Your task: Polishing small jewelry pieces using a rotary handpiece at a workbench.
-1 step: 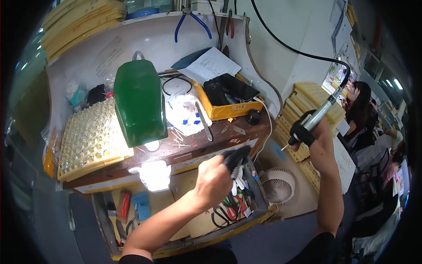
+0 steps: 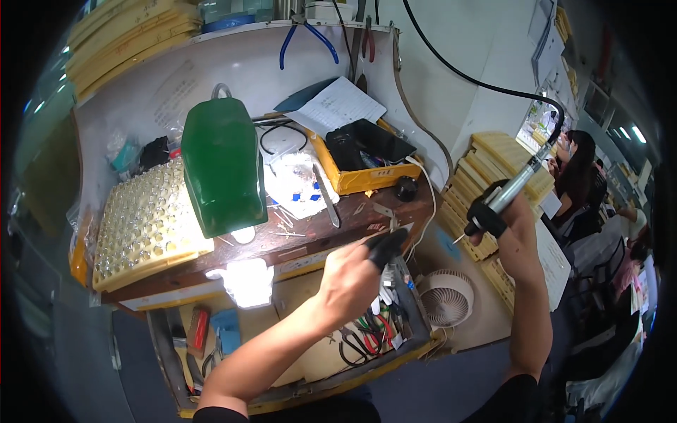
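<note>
In my right hand (image 2: 518,236) is a silver rotary handpiece (image 2: 513,185) with a thin bit at its lower end, pointing down to the left. A black flexible cable (image 2: 479,82) runs from its top. My left hand (image 2: 349,276), with black covers on its fingers, is closed over the right part of the open drawer (image 2: 303,388), near the bench edge. A small pale piece shows at its fingertips, too small to name. The two hands are well apart.
A green lamp (image 2: 222,166) shines beside a tray of small clear domed pieces (image 2: 137,225). An orange box (image 2: 374,178) holds a phone (image 2: 381,141). Tweezers (image 2: 326,197) lie on the bench. Pliers and cutters fill the drawer's right side, beside a round fan (image 2: 446,299).
My left hand has shifted slightly right and up, and a small pale piece now shows at its fingertips. My right hand with the handpiece has barely moved.
</note>
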Demonstrator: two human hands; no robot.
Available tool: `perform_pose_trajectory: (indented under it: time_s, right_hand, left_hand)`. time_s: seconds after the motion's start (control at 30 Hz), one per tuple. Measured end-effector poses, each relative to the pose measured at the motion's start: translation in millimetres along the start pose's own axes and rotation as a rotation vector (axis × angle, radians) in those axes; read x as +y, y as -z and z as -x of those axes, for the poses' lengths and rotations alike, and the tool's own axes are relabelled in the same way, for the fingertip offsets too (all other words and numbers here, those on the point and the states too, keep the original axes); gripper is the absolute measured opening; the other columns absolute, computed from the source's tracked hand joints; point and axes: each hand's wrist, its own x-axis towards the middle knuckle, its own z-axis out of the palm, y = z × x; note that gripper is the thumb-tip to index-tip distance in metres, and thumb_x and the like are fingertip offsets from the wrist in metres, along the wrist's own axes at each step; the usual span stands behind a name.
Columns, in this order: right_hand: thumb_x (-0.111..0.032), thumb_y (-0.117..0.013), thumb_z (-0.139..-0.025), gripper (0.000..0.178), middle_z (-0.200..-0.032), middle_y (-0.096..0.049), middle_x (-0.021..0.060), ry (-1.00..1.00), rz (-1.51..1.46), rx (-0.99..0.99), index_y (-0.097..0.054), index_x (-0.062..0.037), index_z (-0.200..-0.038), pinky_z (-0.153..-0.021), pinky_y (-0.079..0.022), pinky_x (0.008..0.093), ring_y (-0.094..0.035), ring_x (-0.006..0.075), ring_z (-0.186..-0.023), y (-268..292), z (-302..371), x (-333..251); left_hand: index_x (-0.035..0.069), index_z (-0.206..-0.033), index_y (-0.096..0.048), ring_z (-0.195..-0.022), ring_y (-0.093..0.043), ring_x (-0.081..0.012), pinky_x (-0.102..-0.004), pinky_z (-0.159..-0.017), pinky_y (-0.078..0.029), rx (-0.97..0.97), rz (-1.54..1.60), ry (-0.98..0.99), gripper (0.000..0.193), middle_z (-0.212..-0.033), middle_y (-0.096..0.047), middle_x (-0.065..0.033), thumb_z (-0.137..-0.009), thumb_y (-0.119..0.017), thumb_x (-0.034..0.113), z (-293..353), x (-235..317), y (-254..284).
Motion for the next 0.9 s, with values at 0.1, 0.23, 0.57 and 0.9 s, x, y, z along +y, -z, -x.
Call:
perform_pose_trajectory:
  time_s: [0.1,0.23,0.57,0.9]
  right_hand:
    - [-0.012,-0.061,-0.093,0.025,-0.086,-0.062,0.0093,0.009,0.028,0.004,-0.047,-0.001,-0.109,-0.055,-0.05,0.0257,-0.064,0.0148,-0.067,10.0,9.3,-0.9]
    - [-0.013,-0.061,-0.094,0.024,-0.086,-0.061,0.0092,0.004,0.035,-0.001,-0.046,-0.0014,-0.109,-0.057,-0.05,0.0251,-0.062,0.0137,-0.066,12.4,17.0,-7.3]
    - [-0.004,-0.058,-0.091,0.023,-0.09,-0.06,0.0078,0.046,0.007,-0.09,-0.046,-0.0032,-0.111,-0.061,-0.051,0.0256,-0.063,0.0135,-0.074,3.0,-3.8,16.0]
    - [0.009,-0.044,-0.074,0.039,-0.089,-0.063,0.0129,0.071,0.497,-0.222,-0.047,0.0039,-0.113,-0.069,-0.052,0.03,-0.065,0.0179,-0.08,-37.3,-57.6,36.8]
  left_hand:
    - [-0.005,-0.091,-0.063,-0.096,-0.068,-0.0377,-0.0434,-0.088,-0.055,0.099,-0.242,-0.275,0.022,-0.077,-0.06,-0.0178,-0.07,-0.059,0.002,-24.0,-25.6,-38.3]
    - [0.001,-0.076,-0.057,-0.107,-0.063,-0.0422,-0.0524,-0.102,-0.045,-0.086,-0.389,-0.318,0.014,-0.077,-0.06,-0.0205,-0.071,-0.061,0.014,-22.6,-35.6,-44.0]
    - [-0.001,-0.084,-0.06,-0.099,-0.062,-0.0401,-0.0503,-0.093,-0.05,-0.1,-0.609,-0.229,0.02,-0.084,-0.061,-0.0201,-0.067,-0.065,0.008,-9.8,-36.0,12.7]
    - [-0.007,-0.095,-0.064,-0.087,-0.058,-0.0371,-0.0402,-0.077,-0.048,0.245,0.023,0.328,0.029,-0.096,-0.059,-0.0221,-0.069,-0.051,-0.011,-50.8,-16.3,8.5]
